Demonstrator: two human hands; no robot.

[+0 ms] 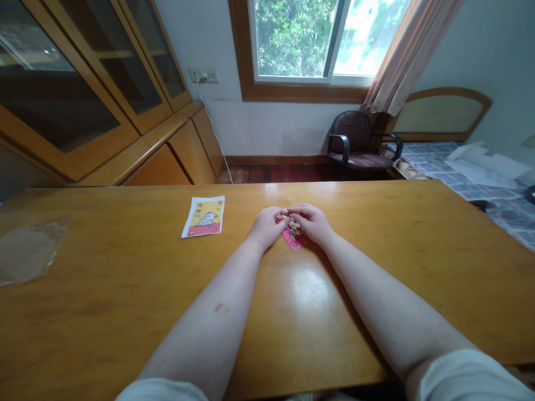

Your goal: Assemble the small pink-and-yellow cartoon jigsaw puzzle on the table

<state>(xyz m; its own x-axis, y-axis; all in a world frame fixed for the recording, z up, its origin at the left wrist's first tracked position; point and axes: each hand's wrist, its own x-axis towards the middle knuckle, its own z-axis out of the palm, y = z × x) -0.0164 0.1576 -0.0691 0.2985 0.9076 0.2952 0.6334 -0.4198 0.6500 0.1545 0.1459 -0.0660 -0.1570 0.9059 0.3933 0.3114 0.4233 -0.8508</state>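
Note:
Both my hands meet at the middle of the wooden table (376, 262). My left hand (267, 224) and my right hand (311, 221) are closed, fingertips pinched together on a small red patterned paper piece (293, 236) that lies partly under them. Only its lower corner shows below the fingers. A yellow and red card with a white cartoon figure (203, 216) lies flat on the table to the left of my left hand, apart from it.
A clear plastic sleeve (29, 250) lies at the table's left edge. Beyond the table stand a dark armchair (357, 142), a bed with papers (472, 167) at the right, wooden glass-door cabinets (96, 94) at the left and a window (321, 39).

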